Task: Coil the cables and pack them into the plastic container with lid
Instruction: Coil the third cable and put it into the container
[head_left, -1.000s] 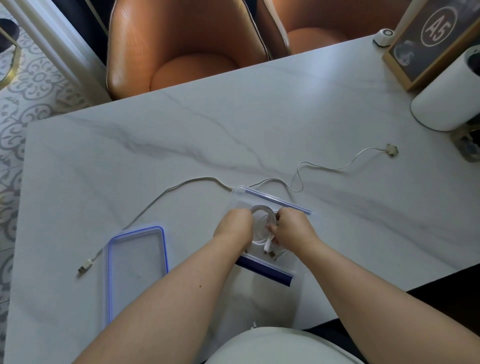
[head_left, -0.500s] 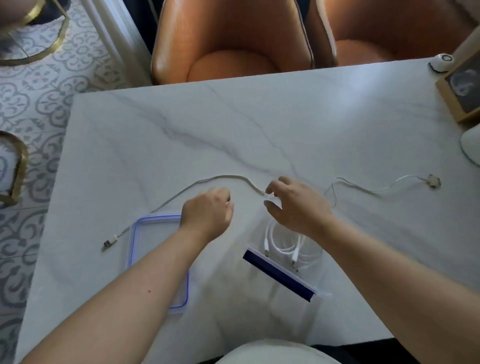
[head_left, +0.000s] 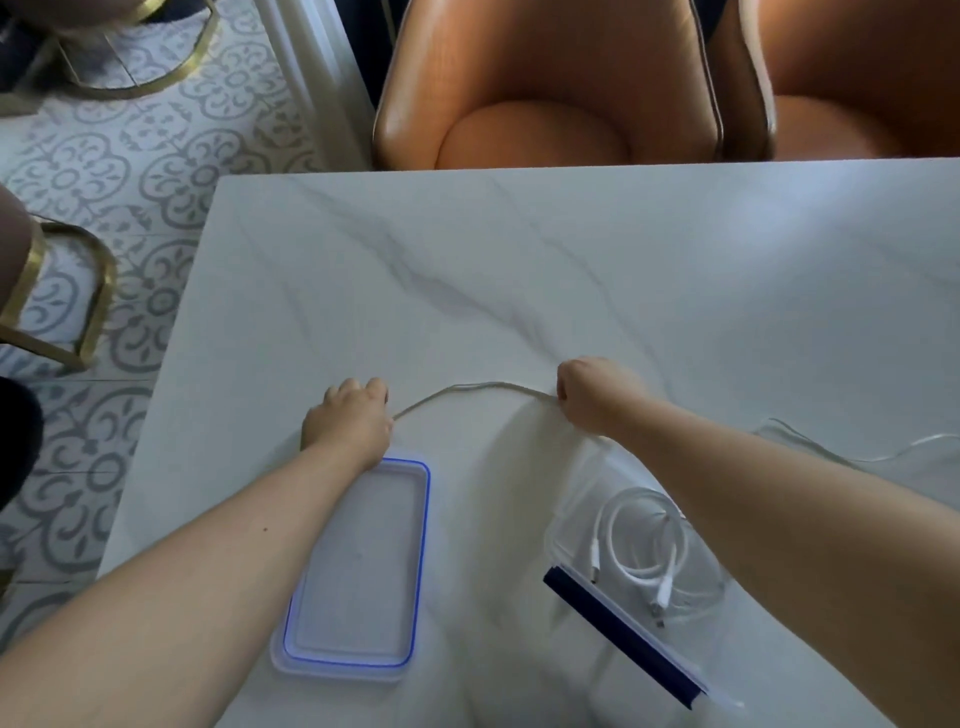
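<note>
A long grey-white cable (head_left: 475, 388) arcs across the marble table between my two hands. My left hand (head_left: 349, 421) is closed on one part of it, just beyond the lid. My right hand (head_left: 592, 396) is closed on it further right. The clear plastic container (head_left: 698, 613) with a dark blue clip edge sits near the front right and holds a coiled white cable (head_left: 641, 540). Its lid (head_left: 358, 577), clear with a blue seal, lies flat under my left forearm. More of the loose cable (head_left: 810, 439) trails off behind my right arm.
The white marble table (head_left: 571, 270) ends at a left edge close to the lid, with patterned floor tiles below. Two orange leather chairs (head_left: 545, 88) stand at the far side. A gold-framed stool (head_left: 62, 312) is on the floor to the left.
Both hands left the coiled cable in the container and moved up and left. They have closed on the long loose cable. The view swung left, so the right-side items are out of frame.
</note>
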